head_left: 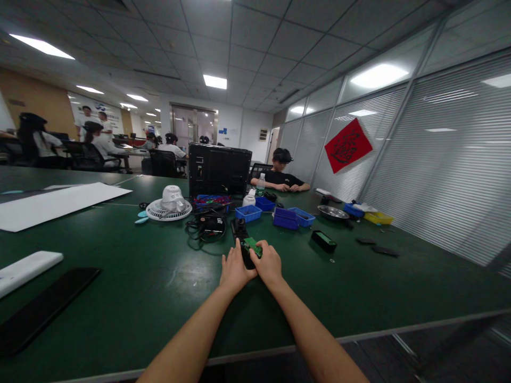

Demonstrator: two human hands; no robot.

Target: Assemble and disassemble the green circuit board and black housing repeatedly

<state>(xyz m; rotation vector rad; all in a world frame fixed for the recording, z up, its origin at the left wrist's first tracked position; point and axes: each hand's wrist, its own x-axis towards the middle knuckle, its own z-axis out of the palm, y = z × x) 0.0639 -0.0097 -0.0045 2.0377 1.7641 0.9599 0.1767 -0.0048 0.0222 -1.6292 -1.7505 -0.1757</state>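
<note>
Green circuit board [253, 245] clasped by left hand [233, 269] and right hand [268, 264]; blue trays [248, 213] beyond.

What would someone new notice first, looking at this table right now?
Probably the left hand and right hand meeting in the middle of the green table, gripping a black part topped by a green circuit board. Next comes the red diamond-shaped paper on the glass wall at right, then the white fan lying flat farther back, beside tangled black cables.
</note>
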